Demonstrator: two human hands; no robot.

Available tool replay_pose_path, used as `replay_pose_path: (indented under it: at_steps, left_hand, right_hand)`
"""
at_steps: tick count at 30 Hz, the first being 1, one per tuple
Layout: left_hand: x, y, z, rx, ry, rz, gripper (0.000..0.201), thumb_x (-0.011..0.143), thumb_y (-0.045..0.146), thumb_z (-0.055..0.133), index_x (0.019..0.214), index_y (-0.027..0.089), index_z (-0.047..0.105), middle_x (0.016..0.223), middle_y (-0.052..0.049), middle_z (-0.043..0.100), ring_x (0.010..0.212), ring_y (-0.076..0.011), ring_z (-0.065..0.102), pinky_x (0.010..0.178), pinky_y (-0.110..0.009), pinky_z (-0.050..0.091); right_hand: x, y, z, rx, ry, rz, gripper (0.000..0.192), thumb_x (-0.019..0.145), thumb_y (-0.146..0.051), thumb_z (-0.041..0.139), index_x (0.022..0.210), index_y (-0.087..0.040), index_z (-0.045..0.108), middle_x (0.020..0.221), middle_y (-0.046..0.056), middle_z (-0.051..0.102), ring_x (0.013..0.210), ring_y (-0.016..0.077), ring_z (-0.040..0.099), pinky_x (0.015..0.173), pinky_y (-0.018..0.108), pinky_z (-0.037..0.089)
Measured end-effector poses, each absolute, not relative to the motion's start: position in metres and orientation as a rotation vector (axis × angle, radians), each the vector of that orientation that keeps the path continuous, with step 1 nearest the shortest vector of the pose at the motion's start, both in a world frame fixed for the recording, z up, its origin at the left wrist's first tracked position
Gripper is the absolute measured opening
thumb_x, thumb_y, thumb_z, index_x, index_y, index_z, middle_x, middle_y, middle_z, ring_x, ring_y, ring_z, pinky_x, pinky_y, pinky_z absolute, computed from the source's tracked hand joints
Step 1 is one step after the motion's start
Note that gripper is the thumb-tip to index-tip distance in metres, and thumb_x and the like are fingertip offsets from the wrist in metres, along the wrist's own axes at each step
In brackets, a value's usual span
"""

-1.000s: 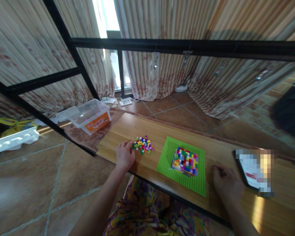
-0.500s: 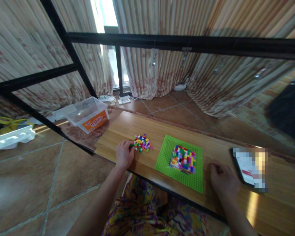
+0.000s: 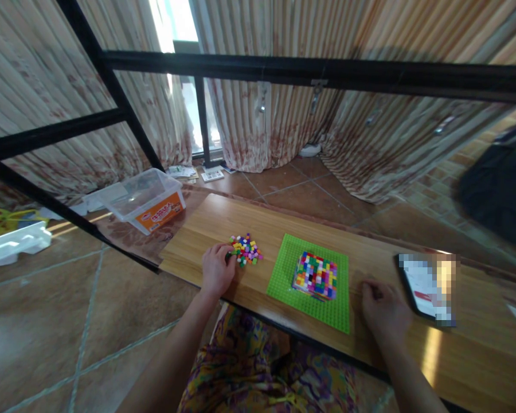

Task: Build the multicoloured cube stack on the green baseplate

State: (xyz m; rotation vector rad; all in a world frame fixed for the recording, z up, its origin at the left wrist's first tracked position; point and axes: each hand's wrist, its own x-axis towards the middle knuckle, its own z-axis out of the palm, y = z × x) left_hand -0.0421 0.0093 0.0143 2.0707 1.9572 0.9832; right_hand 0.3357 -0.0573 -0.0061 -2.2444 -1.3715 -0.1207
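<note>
My left hand (image 3: 218,269) rests at the near left side of a loose pile of small coloured building bricks (image 3: 247,250). Its thumb and fingers are pinched around what looks like a dark green brick (image 3: 229,256), mostly covered by the fingertips. A green studded baseplate (image 3: 279,281) lies right of the pile. On it stands a low, many-coloured block of bricks (image 3: 316,274), tightly stacked in layers. My right hand (image 3: 384,310) lies on the table just right of the baseplate. Its fingers are curled in, and nothing shows between them.
The wooden table (image 3: 215,218) is long and narrow. A phone (image 3: 425,289) lies on it beyond my right hand. A clear plastic box (image 3: 159,201) with an orange label stands past the left end. Black metal bars (image 3: 241,64) cross in front of curtains (image 3: 292,34).
The whole view has shifted slightly, so the table things appear a little further left. Both hands keep nearly the same places and the stacked bricks look unchanged.
</note>
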Motion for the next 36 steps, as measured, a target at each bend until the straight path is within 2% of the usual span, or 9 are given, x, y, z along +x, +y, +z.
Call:
replay_pose_path:
  at_steps: [7,12,17,22,31,36]
  left_hand:
    - [-0.037,0.006,0.025,2.035,1.855,1.110,0.014,0.085,0.026,0.052,0.091,0.019,0.063,0.096,-0.007,0.065,0.095,-0.0221,0.059,0.087,-0.037,0.047]
    - [0.003,-0.006,0.045,2.095,1.421,1.103,0.021,0.091,0.027,0.046,0.095,0.021,0.065,0.094,-0.006,0.067,0.093,-0.0176,0.061,0.085,-0.032,0.048]
    - [0.056,-0.010,0.054,2.130,1.176,1.026,0.023,0.091,0.030,0.048,0.097,0.024,0.069,0.091,-0.003,0.068,0.087,-0.0157,0.061,0.082,-0.030,0.049]
    - [0.086,0.000,0.053,2.196,1.199,1.000,0.017,0.087,0.029,0.054,0.088,0.026,0.071,0.092,-0.002,0.066,0.091,-0.0165,0.058,0.086,-0.034,0.044]
    - [0.100,0.012,0.055,2.225,1.171,0.983,0.013,0.083,0.027,0.059,0.078,0.025,0.071,0.098,-0.002,0.061,0.098,-0.0192,0.054,0.093,-0.040,0.038]
    - [0.105,0.019,0.053,2.040,1.207,1.039,0.005,0.073,0.018,0.067,0.077,0.021,0.068,0.102,-0.004,0.060,0.102,-0.0200,0.054,0.096,-0.040,0.040]
  right_hand:
    - [0.334,-0.056,-0.005,-2.229,-1.361,-0.125,0.032,0.081,-0.036,0.045,0.089,-0.016,0.070,0.086,0.007,0.061,0.067,0.0150,0.048,0.059,0.027,0.030]
    - [0.333,-0.056,-0.006,-2.213,-1.360,-0.119,0.033,0.081,-0.037,0.044,0.088,-0.017,0.069,0.085,0.007,0.061,0.068,0.0153,0.049,0.060,0.027,0.031]
    - [0.331,-0.055,-0.003,-2.215,-1.330,-0.076,0.036,0.082,-0.039,0.042,0.087,-0.016,0.069,0.084,0.007,0.060,0.064,0.0145,0.048,0.060,0.028,0.032]
    - [0.330,-0.055,-0.002,-2.210,-1.315,-0.058,0.034,0.082,-0.038,0.042,0.088,-0.017,0.069,0.090,0.007,0.061,0.067,0.0140,0.049,0.062,0.027,0.032]
    - [0.328,-0.054,-0.001,-2.202,-1.284,-0.032,0.034,0.082,-0.039,0.043,0.087,-0.018,0.069,0.088,0.006,0.062,0.068,0.0146,0.050,0.060,0.027,0.030]
    - [0.329,-0.054,-0.002,-2.190,-1.282,-0.018,0.033,0.082,-0.038,0.044,0.088,-0.018,0.069,0.092,0.006,0.063,0.070,0.0146,0.051,0.061,0.026,0.031]
